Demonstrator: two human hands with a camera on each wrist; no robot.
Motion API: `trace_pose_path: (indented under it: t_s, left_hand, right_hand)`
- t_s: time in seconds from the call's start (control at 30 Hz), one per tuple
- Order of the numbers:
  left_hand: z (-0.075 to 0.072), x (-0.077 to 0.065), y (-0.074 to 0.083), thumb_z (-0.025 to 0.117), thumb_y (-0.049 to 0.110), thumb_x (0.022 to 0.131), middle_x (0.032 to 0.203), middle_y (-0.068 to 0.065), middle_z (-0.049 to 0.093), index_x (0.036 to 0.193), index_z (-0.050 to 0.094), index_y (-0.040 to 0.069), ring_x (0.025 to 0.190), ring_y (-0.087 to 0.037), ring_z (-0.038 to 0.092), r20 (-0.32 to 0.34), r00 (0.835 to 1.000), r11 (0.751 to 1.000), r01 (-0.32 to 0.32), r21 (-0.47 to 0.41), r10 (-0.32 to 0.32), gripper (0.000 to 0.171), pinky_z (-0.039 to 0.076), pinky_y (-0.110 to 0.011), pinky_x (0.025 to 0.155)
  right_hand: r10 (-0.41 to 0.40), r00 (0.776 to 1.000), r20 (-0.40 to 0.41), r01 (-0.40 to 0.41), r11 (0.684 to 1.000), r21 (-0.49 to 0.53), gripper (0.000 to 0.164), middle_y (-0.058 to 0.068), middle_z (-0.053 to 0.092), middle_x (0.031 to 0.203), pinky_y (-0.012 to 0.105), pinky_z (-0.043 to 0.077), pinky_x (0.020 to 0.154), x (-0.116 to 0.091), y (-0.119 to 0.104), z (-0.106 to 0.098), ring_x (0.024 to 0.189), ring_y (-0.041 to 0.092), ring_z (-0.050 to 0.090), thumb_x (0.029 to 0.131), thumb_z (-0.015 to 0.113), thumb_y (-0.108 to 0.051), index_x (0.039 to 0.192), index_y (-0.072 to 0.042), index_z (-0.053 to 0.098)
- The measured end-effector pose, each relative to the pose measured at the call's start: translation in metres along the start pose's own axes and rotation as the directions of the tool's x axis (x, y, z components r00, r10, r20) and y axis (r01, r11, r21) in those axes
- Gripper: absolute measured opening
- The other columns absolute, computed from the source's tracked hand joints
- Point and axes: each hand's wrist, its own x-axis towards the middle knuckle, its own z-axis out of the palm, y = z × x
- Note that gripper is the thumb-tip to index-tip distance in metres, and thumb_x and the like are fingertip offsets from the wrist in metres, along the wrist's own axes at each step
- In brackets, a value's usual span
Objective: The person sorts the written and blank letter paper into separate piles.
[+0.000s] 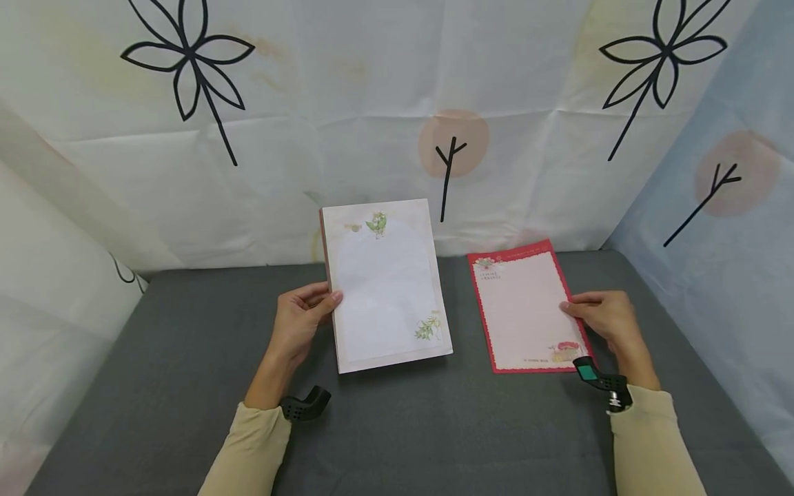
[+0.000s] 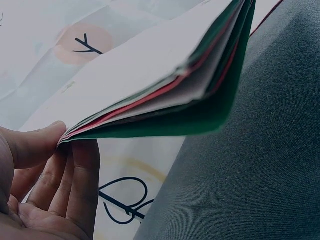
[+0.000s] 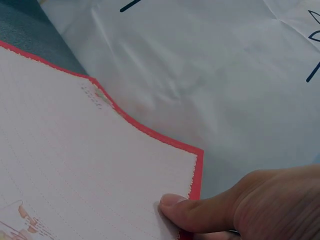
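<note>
My left hand [image 1: 299, 320] pinches a stack of patterned paper sheets [image 1: 387, 289] by its left edge, thumb on the front face. The top sheet is white with green sprigs at the top and lower right. Red, white and green sheet edges fan apart in the left wrist view, with a green sheet [image 2: 210, 117] at the bottom. To the right, my right hand [image 1: 606, 318] pinches a single red-bordered sheet [image 1: 524, 310] by its right edge, its thumb on the lined face. This sheet has small pictures at upper left and lower right, and curves in the right wrist view.
A dark grey cloth [image 1: 434, 434] covers the table. White fabric [image 1: 360, 158] with black line flowers hangs behind it, and a bluish panel [image 1: 726, 275] stands at the right. A thin black cord [image 1: 127, 275] shows at the left edge.
</note>
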Motion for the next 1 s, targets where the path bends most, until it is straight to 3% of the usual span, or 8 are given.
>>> trace_pose_path:
  t_s: [0.33, 0.67, 0.83, 1.0]
  left_hand:
    - [0.000, 0.000, -0.001, 0.069, -0.004, 0.094, 0.085, 0.008, 0.075, 0.123, 0.062, -0.017, 0.080, -0.007, 0.072, 0.006, 1.000, 1.000, 0.000, -0.008, 0.000, 0.033, 0.059, -0.025, 0.070]
    - [0.001, 0.001, -0.001, 0.069, -0.004, 0.094, 0.086, 0.008, 0.076, 0.124, 0.062, -0.016, 0.080, -0.007, 0.072, 0.012, 1.000, 1.000, 0.003, -0.007, -0.003, 0.033, 0.059, -0.026, 0.070]
    - [0.002, 0.000, 0.000, 0.069, -0.004, 0.094, 0.087, 0.007, 0.076, 0.124, 0.062, -0.016, 0.080, -0.008, 0.072, 0.019, 1.000, 1.000, 0.003, -0.014, -0.003, 0.033, 0.059, -0.027, 0.070]
    - [0.003, -0.001, 0.001, 0.070, -0.004, 0.094, 0.087, 0.006, 0.076, 0.123, 0.063, -0.016, 0.078, -0.008, 0.072, 0.018, 1.000, 1.000, 0.003, -0.013, -0.003, 0.033, 0.059, -0.027, 0.068]
  right_hand:
    - [0.016, 1.000, -0.022, -0.017, 0.999, -0.047, 0.053, 0.035, 0.057, 0.125, 0.039, 0.050, 0.074, 0.000, 0.002, -0.002, 0.107, 0.043, 0.054, 0.095, 0.072, -0.030, 0.123, 0.013, 0.065]
    - [0.036, 0.994, -0.104, -0.039, 0.999, -0.033, 0.050, 0.033, 0.060, 0.123, 0.027, 0.046, 0.062, -0.001, -0.003, 0.001, 0.101, 0.038, 0.055, 0.096, 0.071, -0.031, 0.122, 0.011, 0.066]
    - [0.029, 0.979, -0.202, -0.036, 0.999, -0.031, 0.047, 0.027, 0.070, 0.108, 0.021, 0.046, 0.054, -0.001, -0.006, 0.005, 0.089, 0.030, 0.062, 0.095, 0.072, -0.030, 0.121, 0.009, 0.068]
    - [0.014, 0.966, -0.258, -0.028, 0.998, -0.051, 0.046, 0.025, 0.071, 0.109, 0.019, 0.046, 0.054, -0.001, -0.011, 0.009, 0.090, 0.029, 0.065, 0.095, 0.071, -0.032, 0.120, 0.006, 0.070]
